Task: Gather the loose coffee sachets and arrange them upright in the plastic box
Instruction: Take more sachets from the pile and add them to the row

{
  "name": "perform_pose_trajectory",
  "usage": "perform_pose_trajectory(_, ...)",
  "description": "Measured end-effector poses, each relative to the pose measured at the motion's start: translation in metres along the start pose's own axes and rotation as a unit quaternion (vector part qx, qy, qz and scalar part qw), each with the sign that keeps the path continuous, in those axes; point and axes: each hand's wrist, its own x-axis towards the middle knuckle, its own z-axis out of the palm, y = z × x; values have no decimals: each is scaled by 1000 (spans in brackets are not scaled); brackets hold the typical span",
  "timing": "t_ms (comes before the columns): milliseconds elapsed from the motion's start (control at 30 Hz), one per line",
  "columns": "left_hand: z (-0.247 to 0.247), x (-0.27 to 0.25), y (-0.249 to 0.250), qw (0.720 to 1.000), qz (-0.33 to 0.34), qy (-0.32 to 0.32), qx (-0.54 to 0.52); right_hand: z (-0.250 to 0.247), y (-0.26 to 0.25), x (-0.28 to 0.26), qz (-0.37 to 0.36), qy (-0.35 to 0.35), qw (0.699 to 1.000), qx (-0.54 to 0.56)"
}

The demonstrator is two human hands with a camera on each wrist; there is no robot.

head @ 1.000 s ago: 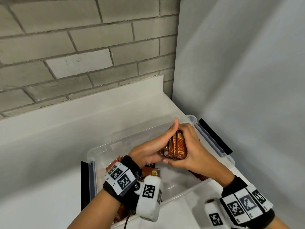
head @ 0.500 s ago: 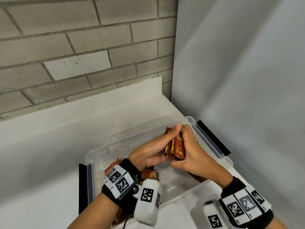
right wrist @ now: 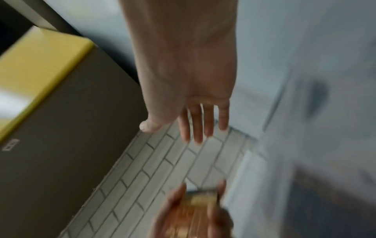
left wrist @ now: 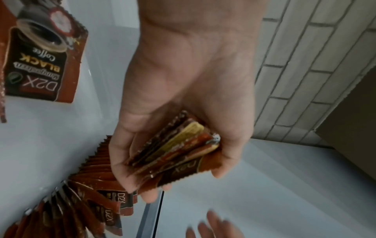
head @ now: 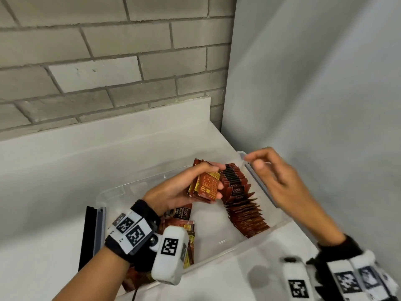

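Now I see my left hand (head: 173, 192) curled around a small bundle of sachets (head: 205, 186), thumb on one face and fingers on the other, held over the clear plastic box (head: 121, 190) just beside the row of sachets (head: 243, 203) already standing on edge along its right wall. My right hand (head: 275, 177) hangs apart above the box's far right corner, blurred, fingers loose and holding nothing. More loose sachets (head: 184, 216) lie flat at the box's left end, on the white counter (head: 54, 181).
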Motion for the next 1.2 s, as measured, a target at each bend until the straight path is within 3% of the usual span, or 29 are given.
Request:
perform_pose_trajectory(67,-1,1,0,1000,-14,4,-4,-23,-7,-7,-2,-84,990,-112)
perform_pose_trajectory(167,2,2,-2,998,-51,6,40,-33,-5,-20,82,-228,937,-250)
perform_pose_trajectory(233,6,-1,-2,987,-96,-8,132,-31,1,-25,109,-262,921,-266)
perform_pose_trajectory(300,10,-5,-3,962,-148,-60,221,-32,6,-28,120,-260,924,-252)
perform_pose_trajectory(433,22,-3,-5,895,-229,-166,344,-38,10,-32,134,-249,927,-246)
perform_pose_trajectory(633,51,17,0,758,-310,-227,528,-38,9,-31,110,-270,928,-231)
perform_pose_trajectory(767,61,25,-4,697,-339,-252,580,-33,-4,-30,91,-340,911,-215)
perform_pose_trajectory(867,54,24,-1,698,-353,-237,577,-32,-9,-30,99,-370,897,-220)
perform_pose_trajectory(1000,44,17,0,738,-374,-225,515,-31,-10,-30,112,-380,887,-239)
perform_pose_trajectory(1200,39,14,4,769,-374,-195,481,-22,0,-24,111,-356,887,-274)
